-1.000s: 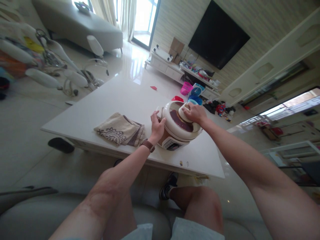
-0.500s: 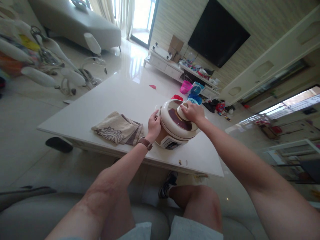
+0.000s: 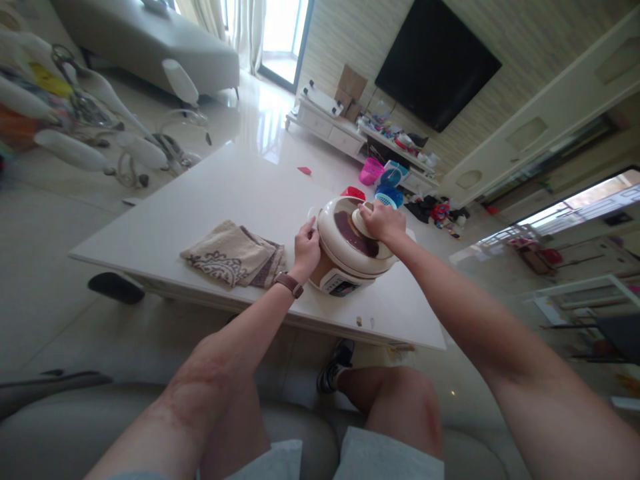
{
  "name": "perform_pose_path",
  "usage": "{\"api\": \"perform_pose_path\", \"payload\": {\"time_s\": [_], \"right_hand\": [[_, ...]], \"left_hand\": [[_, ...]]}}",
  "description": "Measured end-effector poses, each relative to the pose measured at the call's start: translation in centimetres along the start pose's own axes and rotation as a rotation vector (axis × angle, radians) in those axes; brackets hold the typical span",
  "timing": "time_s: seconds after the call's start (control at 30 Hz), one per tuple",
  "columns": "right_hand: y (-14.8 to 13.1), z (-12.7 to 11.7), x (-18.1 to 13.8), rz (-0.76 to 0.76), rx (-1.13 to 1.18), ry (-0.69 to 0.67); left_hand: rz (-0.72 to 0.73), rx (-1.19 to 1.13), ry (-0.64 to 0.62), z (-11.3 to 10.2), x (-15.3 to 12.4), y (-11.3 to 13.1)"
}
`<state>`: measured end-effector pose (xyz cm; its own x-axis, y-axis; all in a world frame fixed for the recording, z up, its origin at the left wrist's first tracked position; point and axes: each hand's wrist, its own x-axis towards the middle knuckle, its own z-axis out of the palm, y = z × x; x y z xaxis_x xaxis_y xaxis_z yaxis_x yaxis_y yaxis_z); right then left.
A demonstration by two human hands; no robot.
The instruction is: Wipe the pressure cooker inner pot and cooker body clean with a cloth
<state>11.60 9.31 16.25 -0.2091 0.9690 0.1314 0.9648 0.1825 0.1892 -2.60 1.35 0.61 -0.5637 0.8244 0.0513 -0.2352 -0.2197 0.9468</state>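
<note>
A cream and brown slow cooker (image 3: 327, 267) stands on the white table, its control panel facing me. Its cream lid (image 3: 333, 233), with a dark brown see-through middle, sits on top. My right hand (image 3: 383, 221) is closed around the lid's cream knob (image 3: 361, 220). At the pot's left side, my left hand (image 3: 307, 250) grips near the side handle, thumb up by the rim; part of its fingers is hidden. A folded beige cloth (image 3: 225, 250) with a dark pattern lies left of my left hand, partly over a darker cloth (image 3: 273, 263).
The white table (image 3: 200, 193) has its front edge close to my knees. Two small bits (image 3: 359, 321) lie near that edge. Beyond the table are a red item (image 3: 353, 193), a pink basket (image 3: 371, 171) and blue baskets (image 3: 389, 195). An exercise bike (image 3: 110, 113) stands at left.
The whole view has shifted very slightly. Both hands stay in place on the slow cooker and its lid knob.
</note>
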Motion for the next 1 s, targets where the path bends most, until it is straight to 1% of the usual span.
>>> {"api": "perform_pose_path", "payload": {"time_s": [0.2,0.3,0.47,0.67,0.9,1.0], "right_hand": [[-0.1,0.0,0.1,0.022,0.024,-0.003],[0.3,0.2,0.4,-0.009,0.032,0.0],[1.4,0.8,0.9,-0.134,0.043,0.052],[2.6,1.4,1.3,-0.24,0.045,0.09],[4.4,1.8,2.8,-0.479,0.002,0.131],[4.7,1.8,3.1,-0.546,-0.004,0.146]], "left_hand": [[-0.001,0.013,-0.028,-0.1,0.0,0.3],[0.005,0.017,-0.029,-0.1,0.2,0.1],[0.011,0.001,-0.024,-0.1,0.5,-0.3],[-0.008,-0.007,-0.024,-0.1,0.5,-0.1],[-0.037,-0.028,-0.027,-0.2,0.4,0.2],[-0.051,-0.011,-0.03,-0.1,0.4,0.4]]}}
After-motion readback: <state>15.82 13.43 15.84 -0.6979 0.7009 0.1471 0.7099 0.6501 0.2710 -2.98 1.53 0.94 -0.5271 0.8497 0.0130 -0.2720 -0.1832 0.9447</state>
